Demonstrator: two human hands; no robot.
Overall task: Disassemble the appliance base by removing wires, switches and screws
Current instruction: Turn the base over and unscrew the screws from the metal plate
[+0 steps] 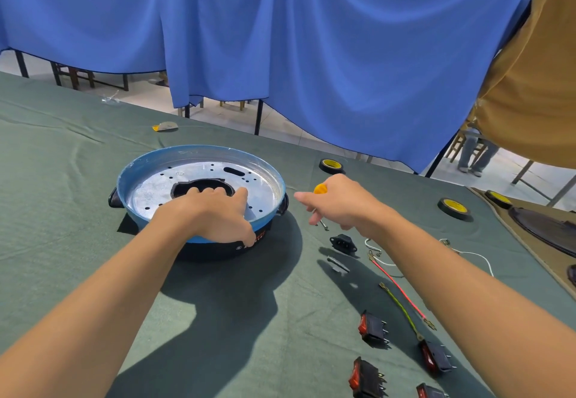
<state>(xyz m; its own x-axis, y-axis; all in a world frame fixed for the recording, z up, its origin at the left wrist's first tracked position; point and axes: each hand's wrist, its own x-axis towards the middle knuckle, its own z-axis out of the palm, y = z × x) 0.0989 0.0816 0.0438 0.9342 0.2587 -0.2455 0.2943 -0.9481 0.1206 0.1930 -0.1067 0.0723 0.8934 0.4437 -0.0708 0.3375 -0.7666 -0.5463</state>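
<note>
The round blue appliance base [199, 154] sits on the green cloth with its silver metal plate [156, 185] facing up. My left hand [212, 210] grips its near rim, fingers curled into the plate's dark centre hole. To the right of the base, my right hand [339, 201] holds a yellow-handled screwdriver [320, 189], tip pointing down toward the cloth. Removed parts lie to the right: a black power socket [343, 243], a red wire [397, 288], a green-yellow wire [400, 309], a white wire [477, 257] and several red rocker switches [372, 329].
Three tape rolls [332, 165] [454, 208] [498, 198] lie near the table's far right edge. A small metal bracket [338, 265] lies near the socket. A dark round lid [548, 229] rests on a brown cloth at right. Blue curtains [280, 39] hang behind the table.
</note>
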